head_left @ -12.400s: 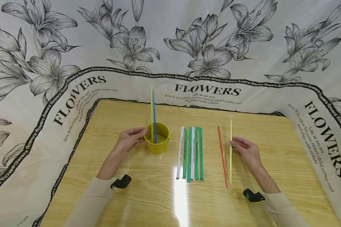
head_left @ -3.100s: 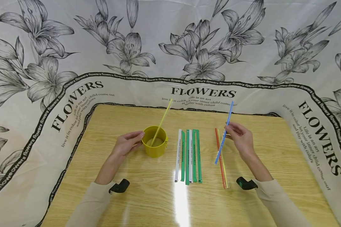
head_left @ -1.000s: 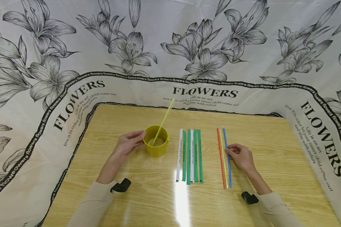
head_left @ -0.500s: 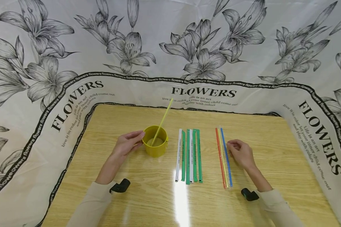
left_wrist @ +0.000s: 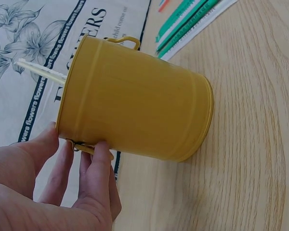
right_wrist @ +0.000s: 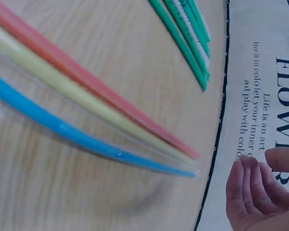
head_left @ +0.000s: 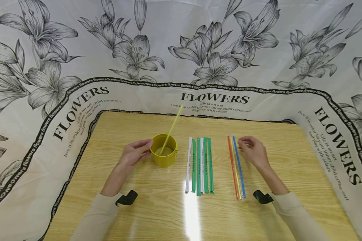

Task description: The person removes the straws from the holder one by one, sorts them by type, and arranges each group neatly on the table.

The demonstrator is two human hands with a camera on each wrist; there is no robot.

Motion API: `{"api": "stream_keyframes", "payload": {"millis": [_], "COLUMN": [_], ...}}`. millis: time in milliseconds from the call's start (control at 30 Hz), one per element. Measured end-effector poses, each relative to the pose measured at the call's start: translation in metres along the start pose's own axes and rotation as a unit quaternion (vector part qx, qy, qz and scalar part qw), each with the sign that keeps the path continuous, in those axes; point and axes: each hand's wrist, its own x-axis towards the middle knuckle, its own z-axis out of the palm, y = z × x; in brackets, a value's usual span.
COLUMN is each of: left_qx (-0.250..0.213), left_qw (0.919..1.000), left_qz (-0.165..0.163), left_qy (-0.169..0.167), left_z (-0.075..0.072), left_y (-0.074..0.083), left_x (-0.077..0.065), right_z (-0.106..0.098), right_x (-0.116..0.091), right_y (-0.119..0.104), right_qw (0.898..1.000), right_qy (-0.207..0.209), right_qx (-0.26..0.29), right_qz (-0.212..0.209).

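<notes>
My left hand (head_left: 136,152) pinches the side handle and rim of a yellow metal bucket (left_wrist: 139,96) standing on the table. One yellow straw (head_left: 172,127) leans inside it, its top pointing to the back right. On the right, clear-wrapped red (head_left: 232,164), yellow (right_wrist: 72,89) and blue (head_left: 239,167) straws lie side by side, their far ends close together. Just to the right of the blue straw's far end, my right hand (head_left: 254,150) hovers with loosely bent fingers and nothing between them.
Between the bucket and the coloured straws lies a row of several paper-wrapped straws, white (head_left: 188,164) and green (head_left: 211,167). The wooden table (head_left: 157,207) is bounded at the back and sides by a flower-printed cloth (head_left: 214,73).
The blue straw has gone from the bucket to the table beside the yellow one, laid there earlier. My right hand has let go of it and moved back a little. My left hand stays.
</notes>
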Motion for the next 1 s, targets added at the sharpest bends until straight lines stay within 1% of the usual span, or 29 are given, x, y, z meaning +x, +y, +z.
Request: {"api": "stream_keyframes", "payload": {"millis": [100,233,433,533,667,867,1000], "left_qx": [0.001,0.001,0.003,0.003,0.003,0.006,0.004], "left_qw": [1.0000,1.0000,1.0000,1.0000,1.0000,0.9999,1.0000], "left_qz": [0.000,-0.001,-0.002,-0.001,-0.001,-0.007,-0.005], "left_qy": [-0.001,0.003,0.003,0.003,0.004,0.010,0.007], "left_z": [0.000,-0.001,0.000,0.000,0.000,0.000,0.000], "left_y": [0.000,0.000,0.001,0.001,0.000,0.000,0.000], "left_x": [-0.001,0.000,-0.001,-0.001,-0.001,0.000,0.000], "right_z": [0.000,0.002,0.006,0.009,0.015,0.026,0.033], "right_x": [0.004,0.012,0.023,0.027,0.034,0.044,0.048], "right_y": [-0.009,-0.021,-0.034,-0.040,-0.050,-0.068,-0.079], "right_qw": [1.000,1.000,0.999,0.999,0.998,0.998,0.997], "right_qy": [-0.003,-0.001,0.002,0.000,-0.005,-0.002,-0.002], "right_qx": [0.008,0.005,0.001,0.007,0.029,0.043,0.055], "right_qz": [-0.008,-0.017,-0.033,-0.041,-0.047,-0.056,-0.057]}}
